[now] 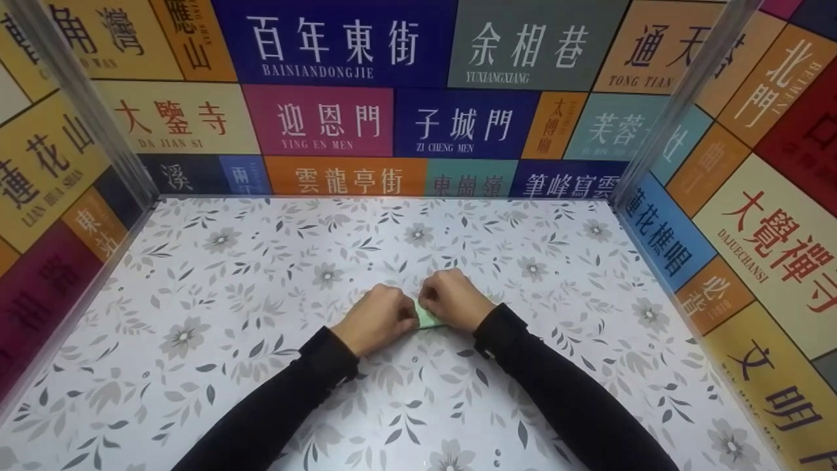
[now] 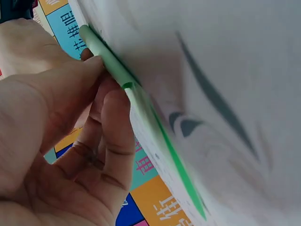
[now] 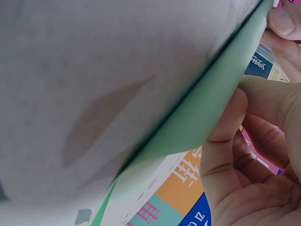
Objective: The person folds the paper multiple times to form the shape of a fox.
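Note:
A small piece of light green paper [image 1: 428,318] lies low on the table between both hands. My left hand [image 1: 380,320] pinches its left part, fingers curled. At its right part, my right hand [image 1: 458,299] pinches the edge with thumb and forefinger. In the left wrist view the paper [image 2: 110,61] looks rolled or folded over along one edge, and a bright green edge shows farther along. The right wrist view shows the paper [image 3: 197,113] as a bent flap, with my left thumb [image 3: 284,22] at its far end. The fingers hide part of the paper.
A white tabletop [image 1: 261,392] with grey flowers and leaves spreads around the hands. Colourful panels with Chinese lettering [image 1: 320,121] stand behind and at both sides. Clear strips [image 1: 686,98] run up the back corners.

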Demonstrator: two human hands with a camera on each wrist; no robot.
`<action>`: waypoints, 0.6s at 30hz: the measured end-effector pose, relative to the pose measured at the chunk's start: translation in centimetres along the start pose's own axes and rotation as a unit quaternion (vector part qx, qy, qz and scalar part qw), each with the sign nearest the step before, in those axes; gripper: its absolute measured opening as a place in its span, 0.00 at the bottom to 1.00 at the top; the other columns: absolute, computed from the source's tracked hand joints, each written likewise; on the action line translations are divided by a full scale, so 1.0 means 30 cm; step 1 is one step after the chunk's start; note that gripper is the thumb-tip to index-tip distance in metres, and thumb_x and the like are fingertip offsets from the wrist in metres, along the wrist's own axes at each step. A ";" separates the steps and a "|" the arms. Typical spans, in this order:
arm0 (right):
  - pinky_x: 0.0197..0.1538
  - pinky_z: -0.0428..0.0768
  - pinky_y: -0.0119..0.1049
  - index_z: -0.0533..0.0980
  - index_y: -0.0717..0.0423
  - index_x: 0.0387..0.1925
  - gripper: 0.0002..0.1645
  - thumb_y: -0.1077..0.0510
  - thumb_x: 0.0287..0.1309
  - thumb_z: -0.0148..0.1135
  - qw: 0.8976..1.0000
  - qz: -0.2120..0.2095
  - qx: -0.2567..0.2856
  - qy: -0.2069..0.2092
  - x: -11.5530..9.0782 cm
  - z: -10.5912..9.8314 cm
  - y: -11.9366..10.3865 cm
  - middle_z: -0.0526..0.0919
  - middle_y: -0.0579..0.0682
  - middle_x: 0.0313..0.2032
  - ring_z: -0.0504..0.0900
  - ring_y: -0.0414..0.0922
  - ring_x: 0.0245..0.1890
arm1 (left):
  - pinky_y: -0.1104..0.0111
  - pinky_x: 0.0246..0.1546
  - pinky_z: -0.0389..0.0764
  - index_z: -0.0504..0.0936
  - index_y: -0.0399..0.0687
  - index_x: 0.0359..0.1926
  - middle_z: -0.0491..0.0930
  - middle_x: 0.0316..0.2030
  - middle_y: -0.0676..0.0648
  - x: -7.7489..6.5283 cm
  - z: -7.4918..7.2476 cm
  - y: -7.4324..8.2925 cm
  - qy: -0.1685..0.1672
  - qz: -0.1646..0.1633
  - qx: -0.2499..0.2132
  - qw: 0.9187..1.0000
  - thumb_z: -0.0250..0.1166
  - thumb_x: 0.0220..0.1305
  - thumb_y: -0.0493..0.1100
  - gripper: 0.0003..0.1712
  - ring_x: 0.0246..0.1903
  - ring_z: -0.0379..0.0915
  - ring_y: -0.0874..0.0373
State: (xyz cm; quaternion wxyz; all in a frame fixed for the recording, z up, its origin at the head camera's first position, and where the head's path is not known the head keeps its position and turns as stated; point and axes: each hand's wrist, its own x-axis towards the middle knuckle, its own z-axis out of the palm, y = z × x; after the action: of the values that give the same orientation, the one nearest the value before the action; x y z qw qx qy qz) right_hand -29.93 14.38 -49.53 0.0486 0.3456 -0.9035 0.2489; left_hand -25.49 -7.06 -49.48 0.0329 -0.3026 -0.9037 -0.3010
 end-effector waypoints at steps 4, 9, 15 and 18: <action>0.41 0.90 0.44 0.92 0.61 0.33 0.06 0.71 0.63 0.74 1.000 0.005 -0.001 -0.003 0.001 0.002 0.000 0.95 0.55 0.31 0.90 0.51 0.32 | 0.59 0.40 0.92 0.97 0.48 0.33 0.95 0.29 0.50 0.002 0.008 -0.004 0.007 -0.001 -0.009 1.000 0.83 0.66 0.35 0.05 0.32 0.90 0.54; 0.41 0.90 0.43 0.92 0.60 0.32 0.06 0.70 0.63 0.74 1.000 0.007 -0.003 -0.004 0.003 0.001 0.000 0.95 0.54 0.31 0.90 0.50 0.32 | 0.61 0.36 0.89 0.96 0.48 0.31 0.93 0.27 0.50 0.005 0.013 0.000 0.011 -0.019 -0.022 1.000 0.83 0.67 0.37 0.06 0.28 0.85 0.58; 0.41 0.90 0.45 0.92 0.59 0.32 0.06 0.70 0.63 0.74 1.000 0.005 -0.011 0.000 -0.001 -0.003 -0.001 0.94 0.54 0.30 0.90 0.51 0.32 | 0.62 0.34 0.87 0.95 0.48 0.28 0.92 0.25 0.50 0.011 0.020 0.010 0.018 -0.038 -0.029 0.999 0.84 0.65 0.37 0.09 0.25 0.81 0.60; 0.42 0.91 0.48 0.92 0.60 0.32 0.06 0.70 0.62 0.73 1.000 0.003 -0.012 0.003 -0.002 -0.003 -0.005 0.94 0.55 0.30 0.91 0.53 0.33 | 0.61 0.36 0.87 0.95 0.49 0.27 0.92 0.24 0.51 0.010 0.019 0.015 0.021 -0.043 -0.033 0.998 0.85 0.63 0.36 0.09 0.26 0.81 0.60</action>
State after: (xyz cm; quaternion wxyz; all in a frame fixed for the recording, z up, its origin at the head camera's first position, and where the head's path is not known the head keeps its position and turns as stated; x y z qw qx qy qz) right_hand -29.80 14.36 -49.39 0.0547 0.3415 -0.9072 0.2396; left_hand -25.43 -6.30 -49.64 0.0289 -0.2576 -0.9048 -0.3379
